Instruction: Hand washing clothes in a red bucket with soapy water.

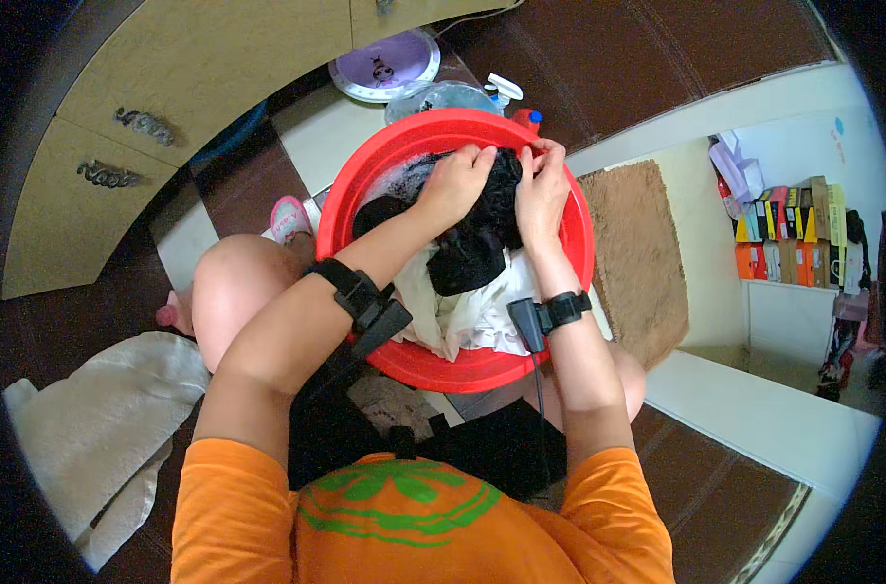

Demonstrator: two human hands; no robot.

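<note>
Before me stands a red plastic basin (455, 378) with wet clothes and some suds in it. My left hand (457, 182) is closed on a black garment (474, 248) near the basin's far side, thumb and fingers pinching the cloth. Just to its right, my right hand (545, 186) grips the same garment's upper right edge between thumb and fingers. White cloth (490, 317) lies beneath and nearer to me, partly covered by the black fabric. Both wrists bear black straps with small devices.
Beyond the basin are a purple basin (392, 64), a clear plastic basin (443, 96) and a white spray-bottle head (506, 87). A brown mat (636, 255) lies right, a light cloth (114, 394) left. Drawers (194, 66) stand upper left; shoe boxes (789, 219) fill a far-right shelf.
</note>
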